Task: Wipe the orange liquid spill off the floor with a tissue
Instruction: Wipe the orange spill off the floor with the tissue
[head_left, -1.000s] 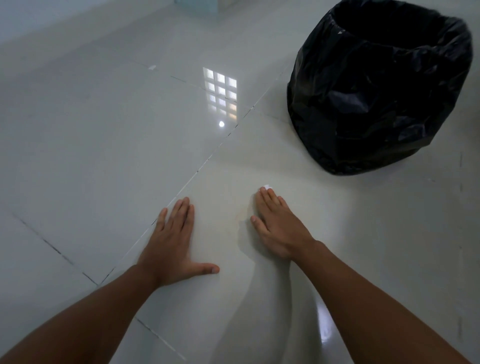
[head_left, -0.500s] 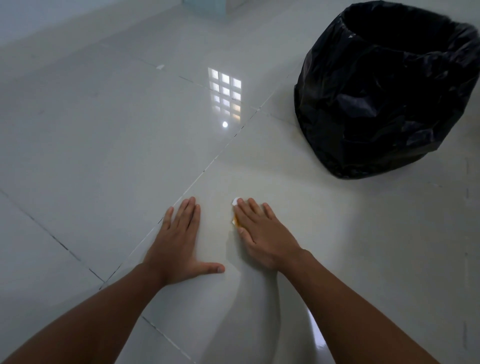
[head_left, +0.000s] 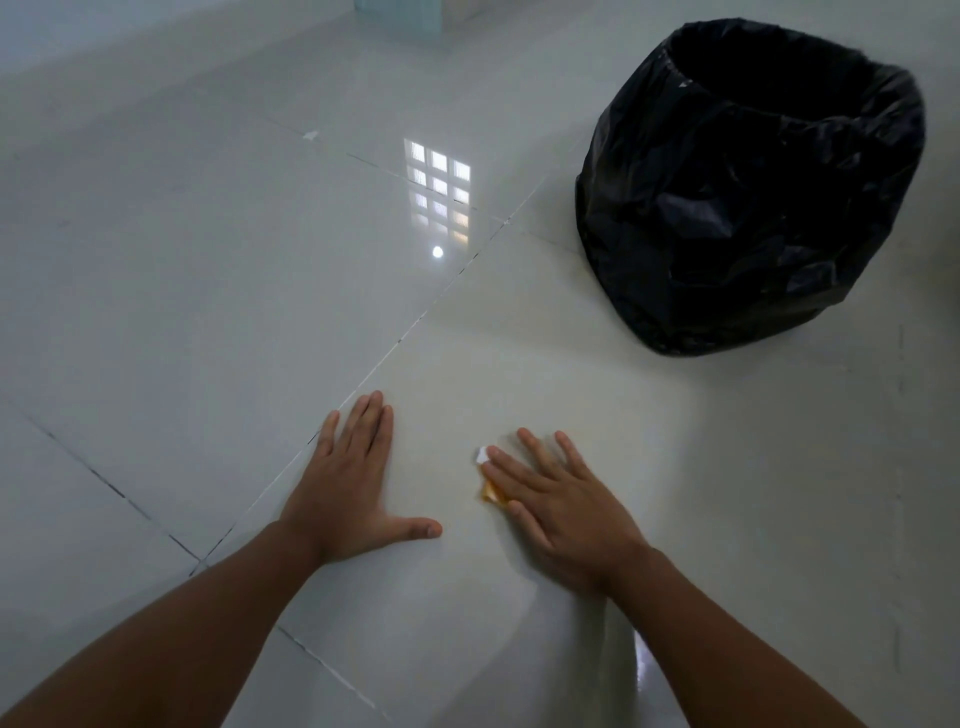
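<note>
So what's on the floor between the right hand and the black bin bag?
Nothing: in the head view, only bare glossy tile separates the right hand, flat on the orange-stained tissue, from the black bin bag.

My only view is head-worn, wide-angle, looking forward and steeply down, close over the tiled floor (head_left: 208, 312), with a black bin bag (head_left: 748, 197) upper right.

Tiled floor (head_left: 208, 312) under bin bag (head_left: 753, 197), tissue (head_left: 485, 470)
</note>
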